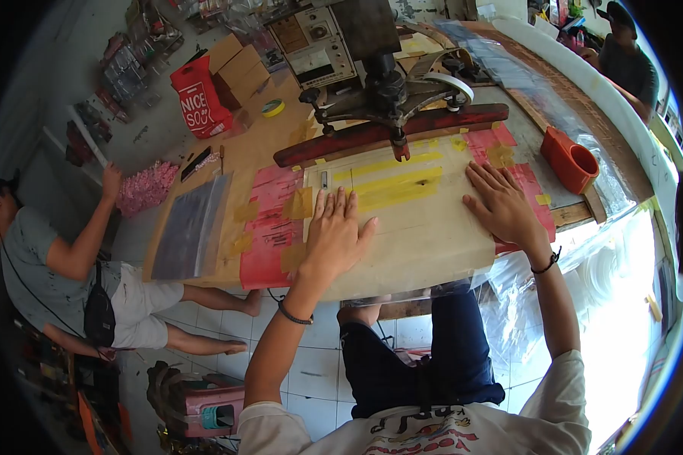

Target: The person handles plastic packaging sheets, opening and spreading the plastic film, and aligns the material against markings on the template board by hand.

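Printed shirt [425, 436] nearest cam; cream sheet [413, 246] w/ yellow bands [402, 191] on worktop [250, 148] ahead.
L hand [334, 233] palm-down on it, fingers together, thumb out; R hand [501, 205] flat at its right edge, by red strip [536, 186]; neither grips anything. Red press bar [470, 118] beyond.

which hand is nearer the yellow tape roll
Left. The left hand is below and slightly right of the yellow tape roll in view; the right hand is much farther right.
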The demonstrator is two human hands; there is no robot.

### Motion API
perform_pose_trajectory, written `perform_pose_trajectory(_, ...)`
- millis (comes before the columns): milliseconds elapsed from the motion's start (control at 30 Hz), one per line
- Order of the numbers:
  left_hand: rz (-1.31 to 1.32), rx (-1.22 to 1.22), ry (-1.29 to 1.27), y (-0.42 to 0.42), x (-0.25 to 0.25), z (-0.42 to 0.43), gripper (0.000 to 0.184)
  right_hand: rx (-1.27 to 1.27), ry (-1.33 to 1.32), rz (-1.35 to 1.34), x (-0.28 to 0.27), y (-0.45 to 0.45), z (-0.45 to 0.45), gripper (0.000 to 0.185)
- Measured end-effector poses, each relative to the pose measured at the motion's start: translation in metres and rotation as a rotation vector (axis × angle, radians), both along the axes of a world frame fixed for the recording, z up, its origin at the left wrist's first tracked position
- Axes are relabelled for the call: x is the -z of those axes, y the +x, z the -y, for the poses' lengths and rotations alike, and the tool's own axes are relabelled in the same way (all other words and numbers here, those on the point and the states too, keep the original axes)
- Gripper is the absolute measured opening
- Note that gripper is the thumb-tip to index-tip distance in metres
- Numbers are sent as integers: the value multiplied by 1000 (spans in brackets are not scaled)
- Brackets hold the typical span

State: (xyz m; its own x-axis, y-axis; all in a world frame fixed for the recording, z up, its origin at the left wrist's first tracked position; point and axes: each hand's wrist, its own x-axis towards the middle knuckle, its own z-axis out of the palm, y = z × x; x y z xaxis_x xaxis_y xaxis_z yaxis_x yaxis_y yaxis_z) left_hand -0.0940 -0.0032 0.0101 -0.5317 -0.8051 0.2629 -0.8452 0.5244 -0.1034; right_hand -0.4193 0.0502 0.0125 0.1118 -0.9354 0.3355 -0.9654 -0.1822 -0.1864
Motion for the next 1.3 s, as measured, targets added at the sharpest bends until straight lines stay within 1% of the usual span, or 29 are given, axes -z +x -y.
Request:
perform_pose_trajectory(200, -2, 7, 54, 3, -2, 8, 72, 60, 81, -13, -7, -6, 0, 63)
perform_pose_trajectory(400, -58, -9, 88, 12, -1, -5, 73, 87, 124, -34, -8, -5, 1, 64)
perform_pose_trajectory(467, -16, -20, 63, 9, -3, -7, 73, 125, 138, -65, -7, 0, 3, 64)
perform_pose_trajectory(500, 9, -22, 55, 6, -5, -8, 73, 88, 89, -118, -6, 7, 4, 64)
perform_pose_trajectory(567, -41, 67, 62, -8, -7, -7, 73, 21, -20, -210, -4, 30, 13, 63)
perform_pose_trajectory(667, -64, 147, 75, -32, -2, 0, 73, -221, 72, -67, 0, 73, 23, 62)
perform_pose_trajectory(800, -134, 139, 125, -30, 2, 4, 72, -279, -21, 8, 15, 73, 26, 61)
perform_pose_trajectory(1000, -71, 71, 126, -1, -1, 2, 72, 20, 20, -26, 6, 6, 5, 61)
perform_pose_trajectory(1100, -46, 41, 104, -3, 2, 3, 73, 95, 5, -38, 9, -12, 2, 60)
perform_pose_trajectory(1133, -32, 26, 88, -4, 3, 3, 73, 89, 5, -8, 10, -11, 1, 58)
perform_pose_trajectory(1233, 25, -25, 106, -11, -4, 6, 74, -7, -77, -85, 2, 0, -2, 58)
perform_pose_trajectory(1300, 33, -20, 64, -13, 0, 17, 73, -178, -5, -49, -12, 23, -11, 57)
